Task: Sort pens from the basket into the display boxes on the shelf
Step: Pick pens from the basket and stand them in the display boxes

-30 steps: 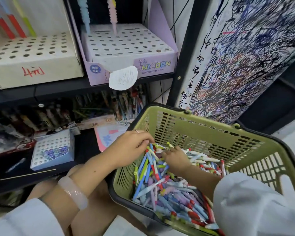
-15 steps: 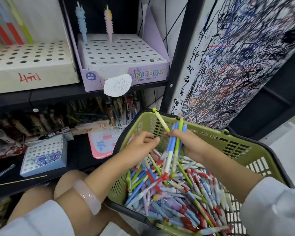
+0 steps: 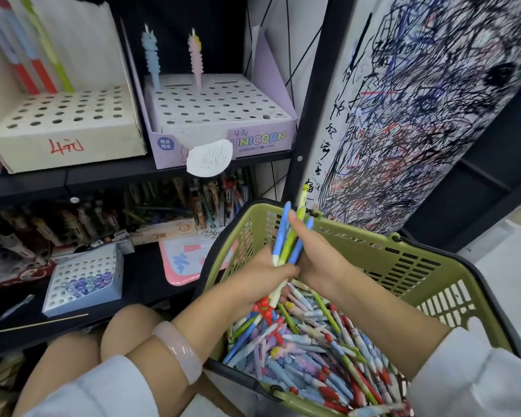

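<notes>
Both hands are meeting at frame centre over the green basket [image 3: 382, 260], holding a bunch of pens [image 3: 286, 245] upright. Left hand [image 3: 262, 278] fingers are wrapping the bunch low; right hand [image 3: 316, 260] fingers are gripping it higher. Loose pens [image 3: 310, 353] are filling the basket. Purple display box [image 3: 223, 115] and cream display box [image 3: 63, 121] are sitting on the shelf [image 3: 73, 182], upper left.

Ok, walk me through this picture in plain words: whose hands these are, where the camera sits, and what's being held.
There is no machine here. A person wears a camera on the head, looking down at their own two hands. The left hand and right hand together grip a bundle of pens, blue and green, above a green basket full of loose pens. On the shelf stand a cream display box and a purple unicorn box with two pens upright in its holes.
</notes>
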Demonstrator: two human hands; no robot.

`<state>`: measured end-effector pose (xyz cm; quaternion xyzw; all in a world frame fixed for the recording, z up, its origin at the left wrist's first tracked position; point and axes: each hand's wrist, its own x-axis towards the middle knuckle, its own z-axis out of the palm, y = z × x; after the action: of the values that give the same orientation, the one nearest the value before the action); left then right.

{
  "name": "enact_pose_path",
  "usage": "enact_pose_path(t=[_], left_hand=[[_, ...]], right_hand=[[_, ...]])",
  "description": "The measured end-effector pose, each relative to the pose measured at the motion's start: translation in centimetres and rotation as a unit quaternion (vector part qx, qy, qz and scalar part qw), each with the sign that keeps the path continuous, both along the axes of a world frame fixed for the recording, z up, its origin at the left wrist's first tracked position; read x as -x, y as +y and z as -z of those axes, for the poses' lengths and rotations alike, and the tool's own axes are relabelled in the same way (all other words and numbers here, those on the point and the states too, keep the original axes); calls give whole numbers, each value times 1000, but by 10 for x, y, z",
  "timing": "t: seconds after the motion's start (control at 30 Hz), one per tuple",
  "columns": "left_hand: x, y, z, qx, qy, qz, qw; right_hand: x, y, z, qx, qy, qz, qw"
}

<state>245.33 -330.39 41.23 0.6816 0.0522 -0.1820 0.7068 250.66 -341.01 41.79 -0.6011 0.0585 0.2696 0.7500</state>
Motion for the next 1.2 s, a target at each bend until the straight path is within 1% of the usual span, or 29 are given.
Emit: enact_pose_path(t=[0.13, 0.2, 0.3, 0.37, 0.43, 0.5, 0.6, 0.67, 0.87, 0.97, 1.03, 1.1, 1.17, 1.2], left_hand=[[1, 16, -6, -24, -23, -41, 999], [4, 27, -9, -39, -32, -38, 998], [11, 42, -16, -50, -51, -25, 997], [17, 55, -21, -65, -61, -63, 994], [23, 71, -27, -60, -71, -123, 988], [29, 88, -35, -13, -80, -177, 981], [36, 112, -50, 44, -110, -208, 971], [42, 132, -58, 56, -133, -221, 965], [59, 201, -82, -6, -180, -288, 941], [59, 230, -96, -10, -191, -331, 924], [58, 249, -104, -15, -201, -365, 909], [58, 266, -111, -23, -204, -389, 898], [57, 281, -116, -27, -197, -400, 895], [57, 287, -119, -25, -193, -401, 895]], right_hand=[[-7, -1, -12, -20, -50, 2, 999], [-9, 0, -21, -18, -69, 18, 997], [-11, 7, -34, 14, -122, 39, 992], [-11, 17, -47, 58, -189, 46, 979], [-9, 32, -59, 95, -258, 28, 961], [-3, 52, -71, 91, -295, -17, 951], [10, 87, -85, 65, -330, -90, 937], [14, 110, -97, 52, -353, -121, 926], [9, 184, -139, 28, -385, -115, 915], [3, 223, -159, 50, -425, -125, 895], [-7, 245, -178, 55, -447, -93, 888], [-24, 262, -198, 72, -467, -30, 881], [-44, 276, -211, 122, -501, 15, 857], [-54, 283, -214, 157, -517, 23, 841]])
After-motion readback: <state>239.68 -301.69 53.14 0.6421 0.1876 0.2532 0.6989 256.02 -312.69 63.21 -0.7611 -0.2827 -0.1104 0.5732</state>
